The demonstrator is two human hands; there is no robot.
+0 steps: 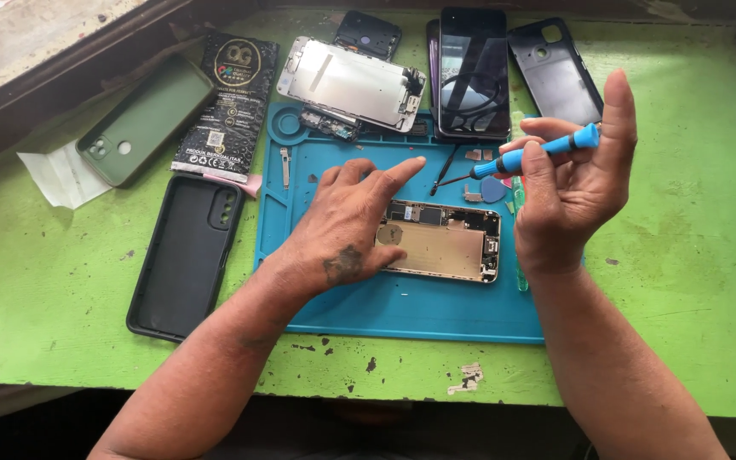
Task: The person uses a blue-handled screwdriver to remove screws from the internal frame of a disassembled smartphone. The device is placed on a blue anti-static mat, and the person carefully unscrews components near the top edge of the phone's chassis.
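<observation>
An opened phone body (449, 244) with its metal shields and circuit board showing lies on a blue repair mat (402, 302). My left hand (347, 223) rests flat on the phone's left end and pins it to the mat, index finger stretched out. My right hand (568, 183) is raised above the mat's right edge and pinches a blue-handled precision screwdriver (526, 157). Its thin black tip points left and down, a little above the mat and clear of the phone. Small metal parts (474, 192) and a blue pick (493, 189) lie just beyond the phone.
A detached screen frame (351, 83) and a dark phone (473, 72) lie at the mat's far edge, beside a black back cover (554, 72). A black case (184, 254), a green case (145, 119) and a black packet (227, 106) lie left on the green table (692, 281).
</observation>
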